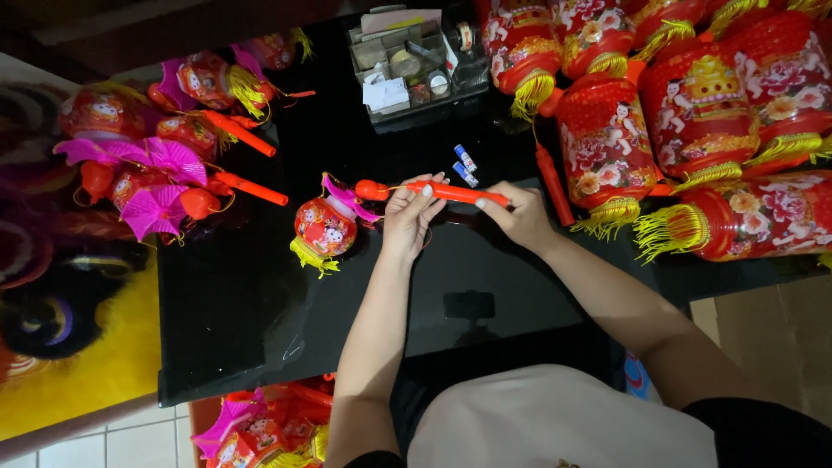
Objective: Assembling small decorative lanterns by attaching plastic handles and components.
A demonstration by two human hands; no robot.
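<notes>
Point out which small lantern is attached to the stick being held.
The small lantern beside the left hand, alone at the table's centre; the others lie heaped at the left edge.

A black glossy table (pixel 260 321) fills mid-frame. Lanterns (pixel 165 147) lie upper left and upper right; a tray (pixel 416 65) and batteries (pixel 465 165) sit top centre.

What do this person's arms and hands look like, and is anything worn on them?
Both arms are bare from the upper arm down. The left hand and right hand wear no gloves; no rings, watch or bracelets show. Dark short sleeves sit beside a pale top.
</notes>
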